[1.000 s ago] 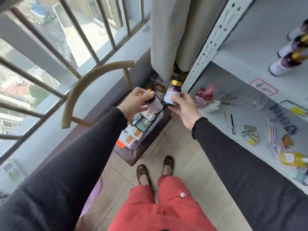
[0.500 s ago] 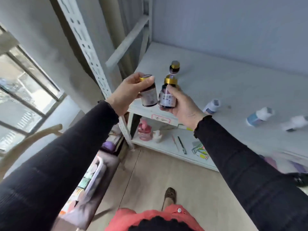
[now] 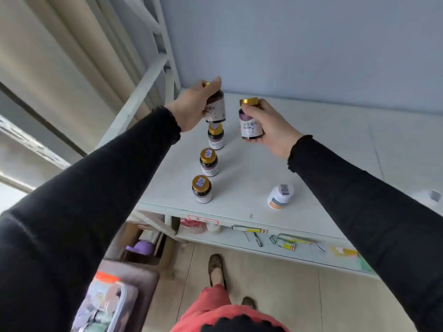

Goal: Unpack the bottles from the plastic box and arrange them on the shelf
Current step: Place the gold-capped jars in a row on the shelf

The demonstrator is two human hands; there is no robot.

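Far left: beige curtain (image 3: 72, 56) and a strip of window; a perforated white upright (image 3: 165, 44) of the rack was noted beside it. Pale blue wall (image 3: 311, 44) behind. Floor of light tiles (image 3: 275, 283). At lower left the plastic box (image 3: 107, 305) was seen, blurred, resting on a dark stool; contents could not be made out.

White shelf (image 3: 323, 152), scuffed, at chest height. A file of three dark bottles with gold caps was set along its left part, running front to back, all upright: front bottle (image 3: 201, 189), middle bottle (image 3: 209, 162), rear bottle (image 3: 216, 136). Blue-and-white code stickers were seen on the caps; label text too small to read.

Left hand (image 3: 191, 106) was clamped over the top of a fourth dark bottle (image 3: 215, 109), held upright just above the rear bottle, long axis vertical, cap up. Label characters "菌片" were partly read.

Right hand (image 3: 271, 125) was closed around another dark bottle (image 3: 250, 121), gold cap up, axis near vertical, held clear of the shelf beside the file. Label read "益生菌片".

Further right, a white bottle (image 3: 280, 196) with orange band stood on the shelf. On the lower shelf (image 3: 239, 238), pens and small packets were scattered; red-bordered tags on the shelf edge were illegible.
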